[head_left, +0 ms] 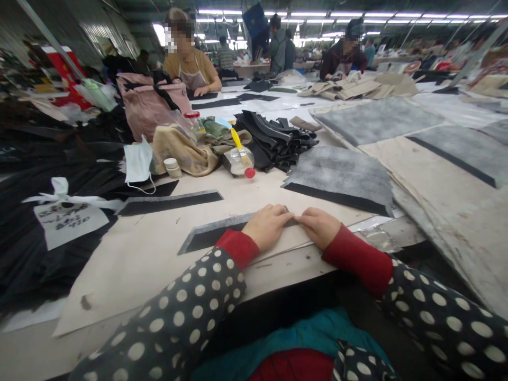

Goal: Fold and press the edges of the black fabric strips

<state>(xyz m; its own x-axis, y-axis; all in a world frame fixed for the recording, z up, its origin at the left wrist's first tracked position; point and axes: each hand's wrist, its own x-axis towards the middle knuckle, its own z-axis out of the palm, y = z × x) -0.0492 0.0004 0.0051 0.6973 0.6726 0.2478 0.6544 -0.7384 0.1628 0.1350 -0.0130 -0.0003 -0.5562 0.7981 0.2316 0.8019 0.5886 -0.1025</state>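
A black strip with a grey border (214, 236), seemingly fabric, lies flat on the pale board (130, 270) in front of me. My left hand (268, 226) rests over its right part, fingers bent and pressed together on it. At the strip's right end my right hand (319, 226) pinches, its fingertips meeting those of the left. The hands partly hide that end. Farther left lies a similar strip (170, 203). Just beyond my right hand is a larger grey piece with a black edge (341, 174).
Behind the strips stand a small white jar (172, 168), a clear bottle (234, 163) with a yellow-handled brush (238, 144), and a pile of black pieces (273, 135). A face mask (138, 161) and a tagged black bundle (35, 233) lie left. Co-workers (194, 66) work across the table.
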